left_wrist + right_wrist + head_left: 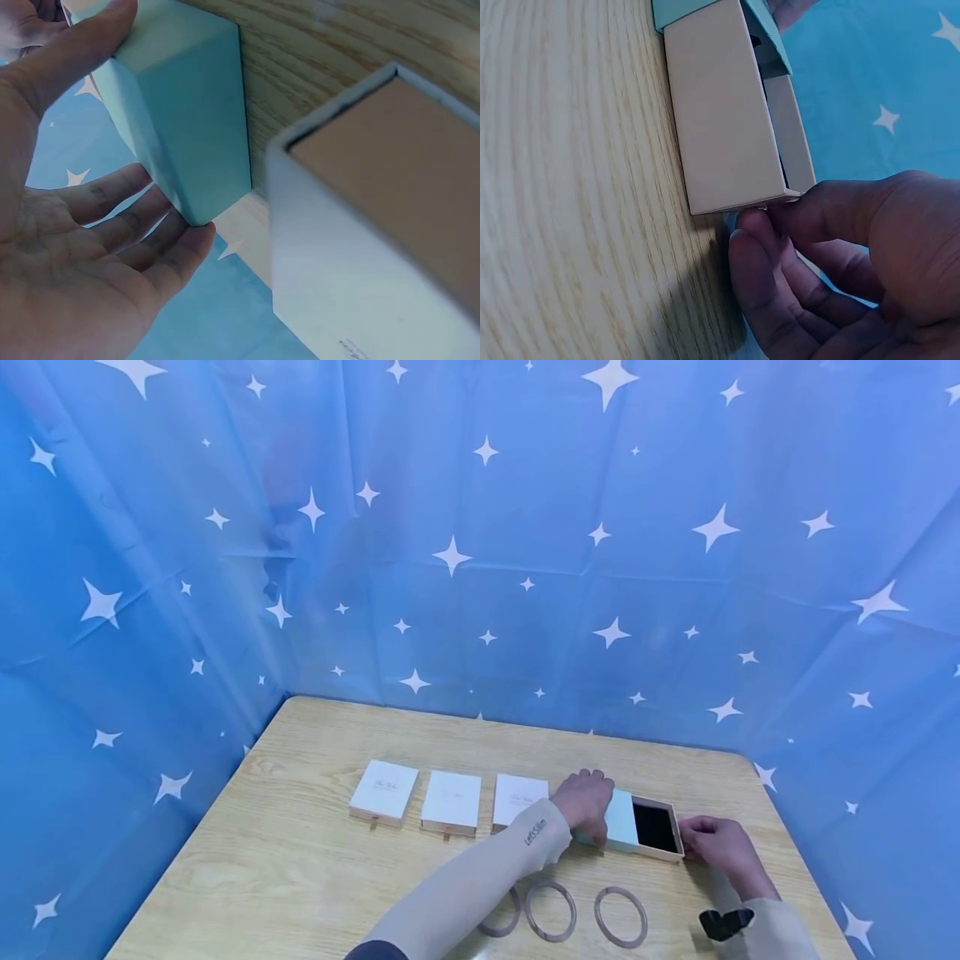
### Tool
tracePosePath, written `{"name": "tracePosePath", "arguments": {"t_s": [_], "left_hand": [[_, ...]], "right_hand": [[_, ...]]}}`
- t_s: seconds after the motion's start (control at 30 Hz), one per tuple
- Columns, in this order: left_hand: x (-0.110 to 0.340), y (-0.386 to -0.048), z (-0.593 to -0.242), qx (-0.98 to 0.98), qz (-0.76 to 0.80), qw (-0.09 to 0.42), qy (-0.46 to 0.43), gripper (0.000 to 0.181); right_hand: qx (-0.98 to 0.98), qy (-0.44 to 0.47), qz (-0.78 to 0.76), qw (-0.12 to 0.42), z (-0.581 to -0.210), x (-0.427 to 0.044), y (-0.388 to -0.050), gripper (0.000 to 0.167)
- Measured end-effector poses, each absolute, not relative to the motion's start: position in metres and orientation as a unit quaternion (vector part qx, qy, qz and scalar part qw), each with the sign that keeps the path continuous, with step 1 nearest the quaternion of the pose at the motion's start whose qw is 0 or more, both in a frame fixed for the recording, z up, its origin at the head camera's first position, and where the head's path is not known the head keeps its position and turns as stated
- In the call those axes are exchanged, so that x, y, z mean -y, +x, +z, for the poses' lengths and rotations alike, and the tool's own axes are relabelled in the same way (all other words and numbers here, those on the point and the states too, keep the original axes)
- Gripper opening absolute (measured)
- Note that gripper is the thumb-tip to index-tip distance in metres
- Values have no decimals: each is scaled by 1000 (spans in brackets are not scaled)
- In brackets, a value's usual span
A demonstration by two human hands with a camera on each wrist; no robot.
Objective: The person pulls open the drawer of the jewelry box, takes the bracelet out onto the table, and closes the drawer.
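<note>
A mint-green drawer box (621,820) lies on the table with its beige drawer (720,112) pulled partway out to the right. Black lining shows inside the drawer in the head view. My left hand (587,802) holds the mint sleeve, thumb on one side and fingers on the opposite one. At the drawer's outer end, thumb and index finger of my right hand (723,852) pinch together against its edge; any pull tab there is hidden by them. Nearer to me lie three bangle-like rings (552,938), the leftmost partly covered by my left forearm.
Three white boxes stand in a row left of the mint box: one at far left (384,789), one in the middle (452,800) and one (520,797) beside my left hand. The wooden table (300,860) meets a blue star-patterned curtain (525,652) behind.
</note>
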State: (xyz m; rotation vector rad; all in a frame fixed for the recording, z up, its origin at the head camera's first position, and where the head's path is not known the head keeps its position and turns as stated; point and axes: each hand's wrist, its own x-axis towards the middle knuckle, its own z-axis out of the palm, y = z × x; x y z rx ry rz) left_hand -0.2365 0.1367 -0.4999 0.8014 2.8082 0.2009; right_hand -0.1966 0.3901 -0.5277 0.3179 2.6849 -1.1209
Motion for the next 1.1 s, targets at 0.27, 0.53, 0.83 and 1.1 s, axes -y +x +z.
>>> {"name": "tracePosePath", "arguments": {"t_s": [0.27, 0.53, 0.83, 1.1], "left_hand": [[-136, -235, -499, -954, 60, 99, 277, 70], [-137, -235, -496, -954, 61, 98, 276, 69], [-136, -235, -497, -954, 67, 102, 273, 69], [-135, -234, -494, -953, 72, 107, 273, 71]], "right_hand": [[-911, 110, -383, 107, -527, -387, -195, 30], [-909, 104, -389, 104, -525, -386, -197, 29], [-906, 104, -398, 99, -531, -380, -197, 27], [-905, 97, -402, 97, -531, -367, -199, 28]]}}
